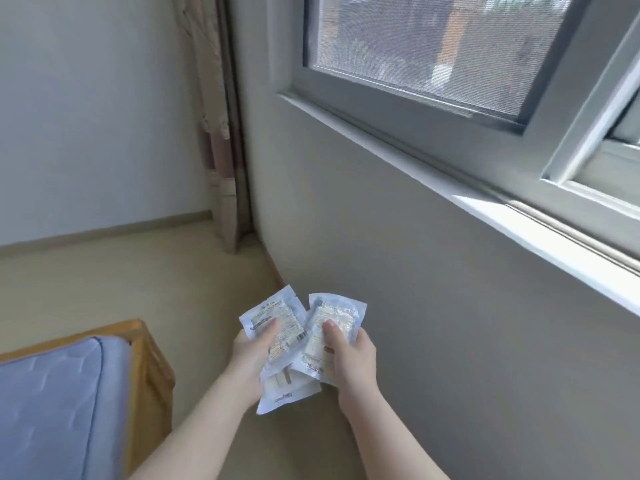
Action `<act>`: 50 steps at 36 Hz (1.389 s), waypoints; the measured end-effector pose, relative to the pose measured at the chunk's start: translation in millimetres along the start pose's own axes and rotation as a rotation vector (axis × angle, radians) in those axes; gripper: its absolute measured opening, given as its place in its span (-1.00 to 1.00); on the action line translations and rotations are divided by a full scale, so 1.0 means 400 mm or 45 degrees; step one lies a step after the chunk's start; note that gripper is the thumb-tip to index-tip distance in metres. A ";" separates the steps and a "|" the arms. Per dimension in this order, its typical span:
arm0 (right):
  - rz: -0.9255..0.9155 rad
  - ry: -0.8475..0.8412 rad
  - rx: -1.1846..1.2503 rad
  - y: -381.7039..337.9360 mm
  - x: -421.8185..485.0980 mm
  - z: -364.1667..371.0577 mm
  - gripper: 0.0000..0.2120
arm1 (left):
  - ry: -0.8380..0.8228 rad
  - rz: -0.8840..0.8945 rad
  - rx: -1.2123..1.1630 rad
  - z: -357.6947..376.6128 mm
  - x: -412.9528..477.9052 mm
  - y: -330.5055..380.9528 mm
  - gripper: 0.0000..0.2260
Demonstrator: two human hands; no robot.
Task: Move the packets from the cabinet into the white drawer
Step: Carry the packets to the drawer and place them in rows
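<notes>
Both hands (247, 360) (353, 362) grip overlapping packets (268, 310) between bed corner (147, 358) and wall (450, 306)

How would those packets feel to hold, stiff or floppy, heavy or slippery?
Probably light: the left hand and right hand hold several packets fanned out. Likely bendy, as their thin film edges look wrinkled. The glossy wrapping suggests they may slide over one another.

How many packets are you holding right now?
3 visible: the upper-left packet gripped by the left hand, the right packet gripped by the right hand, and the bottom packet sticking out beneath those two. More may be hidden in the stack.
</notes>
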State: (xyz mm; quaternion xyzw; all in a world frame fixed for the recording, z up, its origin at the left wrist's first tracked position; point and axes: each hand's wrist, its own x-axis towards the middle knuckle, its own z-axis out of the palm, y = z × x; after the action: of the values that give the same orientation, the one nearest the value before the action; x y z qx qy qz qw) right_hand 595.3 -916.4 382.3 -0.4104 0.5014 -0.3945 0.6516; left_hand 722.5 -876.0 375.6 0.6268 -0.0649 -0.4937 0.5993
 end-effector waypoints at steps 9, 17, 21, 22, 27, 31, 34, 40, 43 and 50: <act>-0.163 -0.244 -0.296 -0.103 0.293 0.347 -0.94 | 0.532 0.272 -0.184 -0.094 0.258 0.234 -0.88; -0.069 -0.499 -0.296 -0.107 0.487 0.716 -0.94 | 0.731 0.318 -0.286 -0.296 0.510 0.436 -0.82; 0.129 -0.617 -0.204 -0.107 0.575 0.902 -0.92 | 0.693 0.371 -0.273 -0.383 0.618 0.565 -0.89; 0.176 -0.642 -0.187 -0.110 0.597 0.945 -0.92 | 0.680 0.378 -0.267 -0.404 0.644 0.597 -0.89; 0.381 -0.842 -0.075 -0.148 0.709 1.122 -0.80 | 0.608 0.358 -0.250 -0.488 0.783 0.739 -0.91; 0.443 -0.930 -0.070 -0.166 0.818 1.220 -0.80 | 0.583 0.331 -0.214 -0.523 0.894 0.822 -0.92; 0.374 -0.840 -0.141 -0.163 0.918 1.299 -0.80 | 0.600 0.308 -0.153 -0.542 0.991 0.880 -0.85; 0.269 -0.846 -0.248 -0.175 1.132 1.477 -0.80 | 0.713 0.276 -0.166 -0.554 1.223 0.996 -0.61; 0.300 -0.898 -0.292 -0.186 1.231 1.561 -0.82 | 0.787 0.258 -0.216 -0.545 1.318 1.057 -0.70; 0.424 -1.072 -0.403 -0.168 1.346 1.769 -0.84 | 0.986 0.282 -0.289 -0.618 1.446 1.150 -0.92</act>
State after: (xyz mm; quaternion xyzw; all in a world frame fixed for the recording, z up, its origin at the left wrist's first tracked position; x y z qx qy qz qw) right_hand 1380.1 -1340.0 380.7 -0.5428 0.3068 -0.0031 0.7818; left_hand 1420.9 -1221.3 387.1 0.6852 0.1529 -0.1581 0.6943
